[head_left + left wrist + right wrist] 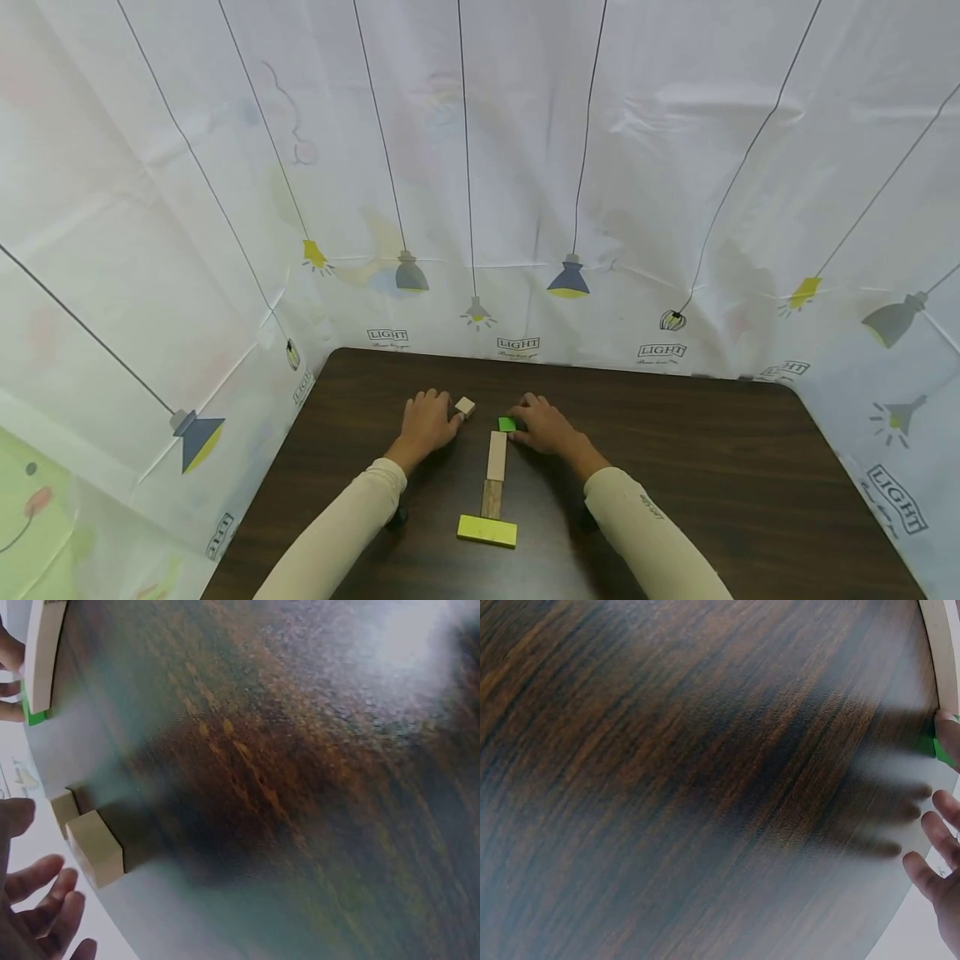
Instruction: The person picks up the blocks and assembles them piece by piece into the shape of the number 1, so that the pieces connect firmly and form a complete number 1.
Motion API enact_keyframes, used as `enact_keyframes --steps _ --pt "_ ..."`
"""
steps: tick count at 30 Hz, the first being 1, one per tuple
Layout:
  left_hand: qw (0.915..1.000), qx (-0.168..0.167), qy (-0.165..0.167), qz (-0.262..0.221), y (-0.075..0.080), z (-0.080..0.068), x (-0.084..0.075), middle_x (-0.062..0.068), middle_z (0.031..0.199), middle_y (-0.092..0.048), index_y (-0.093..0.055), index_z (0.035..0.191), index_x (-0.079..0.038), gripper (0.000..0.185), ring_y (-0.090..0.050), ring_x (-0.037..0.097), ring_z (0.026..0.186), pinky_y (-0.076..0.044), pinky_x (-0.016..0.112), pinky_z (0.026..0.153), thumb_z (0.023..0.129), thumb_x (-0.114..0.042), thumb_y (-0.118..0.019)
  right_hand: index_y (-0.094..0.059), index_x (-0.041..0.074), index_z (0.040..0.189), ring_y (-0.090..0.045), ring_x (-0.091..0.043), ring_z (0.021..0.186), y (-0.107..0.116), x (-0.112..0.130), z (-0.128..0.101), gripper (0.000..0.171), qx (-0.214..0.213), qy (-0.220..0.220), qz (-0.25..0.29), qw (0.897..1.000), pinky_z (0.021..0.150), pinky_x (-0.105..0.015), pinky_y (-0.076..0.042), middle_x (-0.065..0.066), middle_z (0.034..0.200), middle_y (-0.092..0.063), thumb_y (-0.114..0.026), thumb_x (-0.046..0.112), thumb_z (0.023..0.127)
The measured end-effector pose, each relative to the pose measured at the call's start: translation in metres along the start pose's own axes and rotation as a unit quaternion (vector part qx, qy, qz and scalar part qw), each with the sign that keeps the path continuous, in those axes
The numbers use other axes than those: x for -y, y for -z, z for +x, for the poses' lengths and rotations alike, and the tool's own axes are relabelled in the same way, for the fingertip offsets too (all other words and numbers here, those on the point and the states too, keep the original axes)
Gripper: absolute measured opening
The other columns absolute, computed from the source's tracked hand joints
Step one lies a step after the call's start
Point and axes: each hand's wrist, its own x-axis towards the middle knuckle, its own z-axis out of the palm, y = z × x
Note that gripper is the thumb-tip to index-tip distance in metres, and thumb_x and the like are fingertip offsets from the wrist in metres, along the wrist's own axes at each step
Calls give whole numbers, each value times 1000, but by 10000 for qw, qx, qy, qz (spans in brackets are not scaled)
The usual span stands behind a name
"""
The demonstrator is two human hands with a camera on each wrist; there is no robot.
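Observation:
A small light wooden block lies by the thumb and forefinger of my left hand. In the left wrist view two pale wooden faces show there, a larger block in front of a smaller one, with the loosely spread fingers beside them. My right hand pinches a small green block between thumb and forefinger, at the far end of a pale wooden block. Its other fingers are spread above the table.
A darker wooden block continues the line toward me, ending at a yellow block laid crosswise. All lie on a dark wood-grain table. A white sheet printed with lamps hangs behind the table's far edge.

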Motion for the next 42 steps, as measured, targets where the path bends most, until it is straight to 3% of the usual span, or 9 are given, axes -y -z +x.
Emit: enact_keyframes --steps 24,34,42 --pt "9994 49 61 333 -17 14 -7 15 103 -68 -70 103 -5 43 -62 34 95 -48 51 84 91 -47 -69 -67 10 127 -55 -29 103 0 0 -1 39 -13 29 -49 10000 84 -50 -50 -13 117 -57 -73 30 93" --pt "9989 300 148 338 -18 17 -13 14 106 -68 -70 109 -5 47 -62 33 99 -47 51 88 92 -49 -67 -66 10 130 -54 -30 107 1 -1 -2 42 35 -27 -38 10000 87 -52 -49 -13 120 -56 -73 30 93" --pt "9980 255 152 553 -17 18 -15 14 106 -68 -71 107 -6 46 -61 34 98 -45 52 88 91 -49 -69 -66 11 129 -54 -31 106 0 -1 -1 41 -12 31 -30 10000 85 -52 -49 -13 120 -56 -73 30 93"
